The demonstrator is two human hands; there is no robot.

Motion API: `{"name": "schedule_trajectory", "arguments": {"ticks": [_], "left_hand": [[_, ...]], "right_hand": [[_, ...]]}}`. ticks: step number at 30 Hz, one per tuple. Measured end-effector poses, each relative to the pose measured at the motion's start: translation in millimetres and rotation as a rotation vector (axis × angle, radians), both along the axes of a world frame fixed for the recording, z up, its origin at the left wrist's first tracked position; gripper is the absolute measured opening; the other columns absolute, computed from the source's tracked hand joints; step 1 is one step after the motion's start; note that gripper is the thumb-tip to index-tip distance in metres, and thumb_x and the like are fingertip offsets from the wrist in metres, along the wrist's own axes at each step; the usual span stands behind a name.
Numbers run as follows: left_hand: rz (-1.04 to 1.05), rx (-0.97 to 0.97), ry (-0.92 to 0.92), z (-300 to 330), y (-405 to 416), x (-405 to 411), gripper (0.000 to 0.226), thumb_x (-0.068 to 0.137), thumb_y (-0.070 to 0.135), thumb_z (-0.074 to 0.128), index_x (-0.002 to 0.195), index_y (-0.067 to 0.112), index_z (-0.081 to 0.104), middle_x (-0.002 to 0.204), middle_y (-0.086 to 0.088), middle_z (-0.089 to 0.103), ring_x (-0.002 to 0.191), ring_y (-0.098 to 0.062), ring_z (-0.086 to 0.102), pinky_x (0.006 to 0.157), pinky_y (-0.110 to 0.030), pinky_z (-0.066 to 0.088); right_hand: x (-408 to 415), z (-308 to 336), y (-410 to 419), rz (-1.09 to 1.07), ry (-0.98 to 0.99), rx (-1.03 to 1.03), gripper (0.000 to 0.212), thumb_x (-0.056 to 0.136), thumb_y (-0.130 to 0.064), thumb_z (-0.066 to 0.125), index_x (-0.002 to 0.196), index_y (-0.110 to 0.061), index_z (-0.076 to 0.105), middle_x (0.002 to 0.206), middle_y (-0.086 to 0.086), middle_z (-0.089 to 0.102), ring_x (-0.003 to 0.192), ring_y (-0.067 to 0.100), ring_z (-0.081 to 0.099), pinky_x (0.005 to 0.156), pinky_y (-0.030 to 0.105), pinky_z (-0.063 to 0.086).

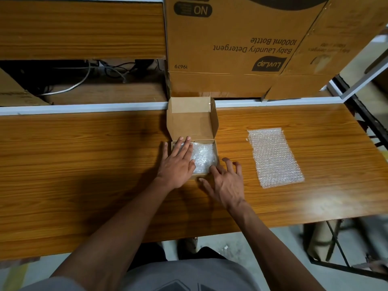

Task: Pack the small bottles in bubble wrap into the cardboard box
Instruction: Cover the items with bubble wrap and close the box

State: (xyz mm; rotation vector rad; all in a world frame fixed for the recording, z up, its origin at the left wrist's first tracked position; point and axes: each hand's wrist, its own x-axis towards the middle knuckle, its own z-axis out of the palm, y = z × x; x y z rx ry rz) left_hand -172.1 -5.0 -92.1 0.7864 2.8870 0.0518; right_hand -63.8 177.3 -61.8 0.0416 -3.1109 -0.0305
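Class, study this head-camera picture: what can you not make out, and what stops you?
- Head view: bottles inside the clear bubble-wrap bundle, masked by wrap and the left hand.
- Small brown cardboard box: near wall hidden by the right hand.
- Large brown printed carton: top cropped.

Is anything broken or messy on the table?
Nothing on the table looks spilled or broken. The big carton behind it stands upside down, its print inverted, and its bottom edge is torn. The small box is open with bubble wrap inside; a spare sheet lies flat beside it.
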Motion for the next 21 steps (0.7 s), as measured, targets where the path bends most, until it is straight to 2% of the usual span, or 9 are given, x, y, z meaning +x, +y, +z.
{"name": "schedule_trajectory", "arguments": {"ticks": [2,4,8,10,12,15,17,19,21], "left_hand": [[0.002,0.001,0.004,-1.1,0.0,-0.3,0.076,0.102,0.055,-0.001,0.170,0.021,0.001,0.175,0.004,-0.020,0.160,-0.018,-0.024,0.127,-0.065,-0.003],[0.002,0.006,0.003,-1.5,0.1,-0.7,0.076,0.102,0.055,-0.001,0.170,0.021,0.000,0.175,0.004,-0.020,0.160,-0.018,-0.024,0.127,-0.065,-0.003],[-0.006,0.011,0.013,-3.1,-0.3,-0.7,0.075,0.103,0.054,0.002,0.170,0.021,0.001,0.176,0.004,-0.020,0.161,-0.018,-0.022,0.127,-0.065,-0.002],[-0.005,0.010,0.020,-3.4,0.0,-0.7,0.075,0.103,0.054,0.002,0.170,0.020,0.002,0.176,0.004,-0.019,0.162,-0.018,-0.020,0.127,-0.065,-0.003],[-0.006,0.013,0.021,-3.8,-0.1,-0.6,0.075,0.103,0.054,0.001,0.170,0.020,0.003,0.176,0.004,-0.018,0.162,-0.018,-0.019,0.127,-0.065,-0.004],[-0.007,0.008,0.020,-4.7,-0.8,-1.0,0.076,0.102,0.055,-0.001,0.170,0.020,0.001,0.176,0.004,-0.020,0.161,-0.018,-0.021,0.127,-0.064,-0.005],[-0.006,0.006,0.019,-5.2,-0.6,-1.3,0.076,0.102,0.055,-0.001,0.170,0.021,0.000,0.175,0.004,-0.020,0.161,-0.018,-0.022,0.127,-0.065,-0.004],[-0.004,0.012,0.019,-5.0,-0.3,-1.0,0.076,0.102,0.055,-0.001,0.170,0.021,0.000,0.175,0.004,-0.020,0.161,-0.018,-0.022,0.127,-0.065,-0.004],[-0.007,0.017,0.015,-3.9,-0.2,-0.7,0.076,0.102,0.055,-0.001,0.170,0.021,0.000,0.176,0.004,-0.020,0.161,-0.018,-0.022,0.127,-0.065,-0.004]], "right_hand": [[4.0,-2.3,-0.4,-0.019,0.030,-0.027,0.058,0.100,-0.071,0.044,0.121,-0.020,0.061,0.121,0.009,0.072,0.136,0.036,0.047,0.107,0.055,0.033],[6.2,-4.1,-3.2,-0.050,-0.024,-0.016,0.073,0.098,-0.076,0.042,0.137,-0.015,0.055,0.135,0.012,0.067,0.143,0.038,0.042,0.113,0.058,0.029],[2.1,-5.0,-23.5,-0.146,-0.209,0.022,0.101,0.094,-0.078,0.046,0.162,-0.006,0.027,0.158,0.017,0.050,0.154,0.040,0.026,0.122,0.060,0.015],[-4.7,-1.5,-34.2,-0.254,-0.255,-0.050,0.100,0.093,-0.066,0.059,0.163,-0.006,0.020,0.154,0.014,0.054,0.153,0.040,0.025,0.120,0.059,0.015],[-11.7,3.5,-39.8,-0.335,-0.289,-0.113,0.088,0.093,-0.046,0.064,0.159,-0.008,0.021,0.143,0.012,0.063,0.149,0.040,0.026,0.117,0.057,0.020],[-17.1,10.6,-39.0,-0.344,-0.295,-0.151,0.078,0.090,-0.043,0.066,0.152,-0.011,0.029,0.136,0.013,0.066,0.149,0.041,0.025,0.115,0.056,0.023],[-16.5,9.7,-35.9,-0.286,-0.280,-0.124,0.087,0.091,-0.045,0.067,0.157,-0.010,0.023,0.150,0.012,0.057,0.155,0.042,0.016,0.119,0.058,0.019],[-16.3,4.4,-31.6,-0.240,-0.310,-0.107,0.108,0.092,-0.055,0.068,0.165,-0.009,0.005,0.166,0.008,0.039,0.159,0.044,0.005,0.122,0.061,0.013],[-18.5,-2.3,-27.8,-0.256,-0.364,-0.119,0.122,0.089,-0.066,0.068,0.166,-0.009,-0.008,0.168,0.011,0.036,0.160,0.044,0.000,0.124,0.061,0.008]]}}
